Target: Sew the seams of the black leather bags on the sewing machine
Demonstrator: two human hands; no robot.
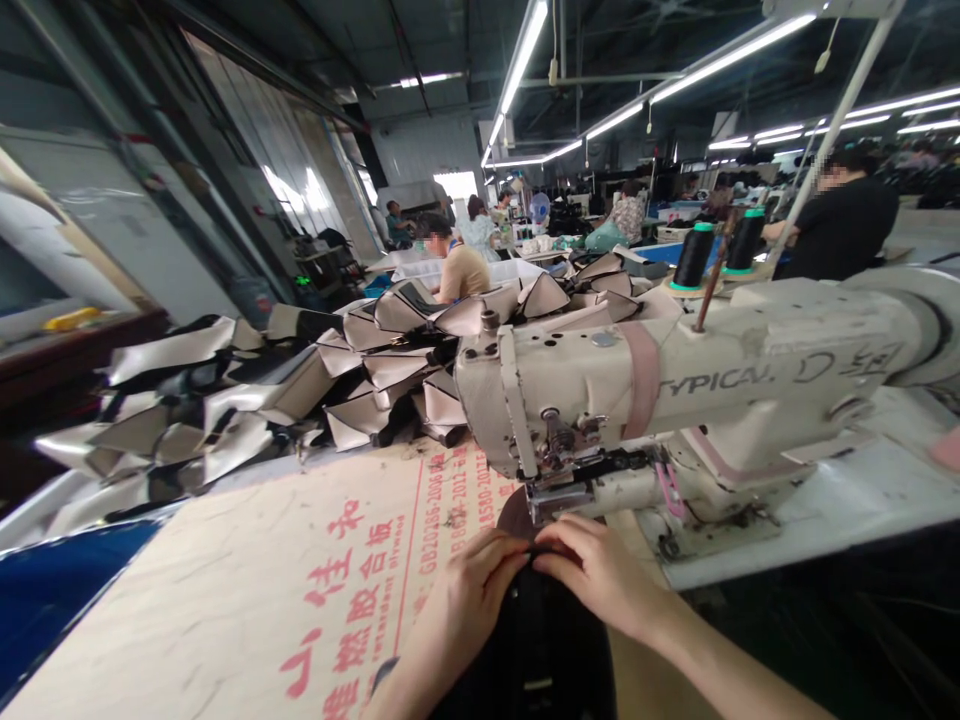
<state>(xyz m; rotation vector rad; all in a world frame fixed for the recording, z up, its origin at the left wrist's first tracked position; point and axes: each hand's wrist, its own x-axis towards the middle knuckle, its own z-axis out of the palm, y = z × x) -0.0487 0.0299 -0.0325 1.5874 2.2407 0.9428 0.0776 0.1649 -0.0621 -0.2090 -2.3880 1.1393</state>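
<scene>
Plywood board (pixel 360 580), pale, printed with red characters; work surface to the left of the machine. Heap of beige-and-black panels (pixel 382 370), folded and loosely stacked beyond the board. Sewing machine (pixel 720 370), cream, lettered "TYPICAL", pink band round its arm; stands to the right. White bin (pixel 517 271), behind the heap; contents hidden. Blue bin (pixel 667 252), farther back; contents too small to tell. Black piece (pixel 559 640), one, located at lower centre, running from the hands towards the wearer, its upper end just before the machine's sewing head; judged light, soft and pliable, likely to fold or sag if held at one point only, not fragile, slipperiness uncertain from its dark surface; best taken by the edge, between thumb and fingers, with both hands close together so that it stays flat. Left hand (pixel 480 580), fingers and thumb pinched narrow on the upper edge of the piece. Right hand (pixel 596 565), likewise pinched on that edge, fingertips just beside those of the left. Brown curved part (pixel 516 514), just beyond the fingertips; whether joined to the black piece, cannot tell. Thread cones (pixel 694 255), two, black thread with green tops, standing behind the machine arm.
</scene>
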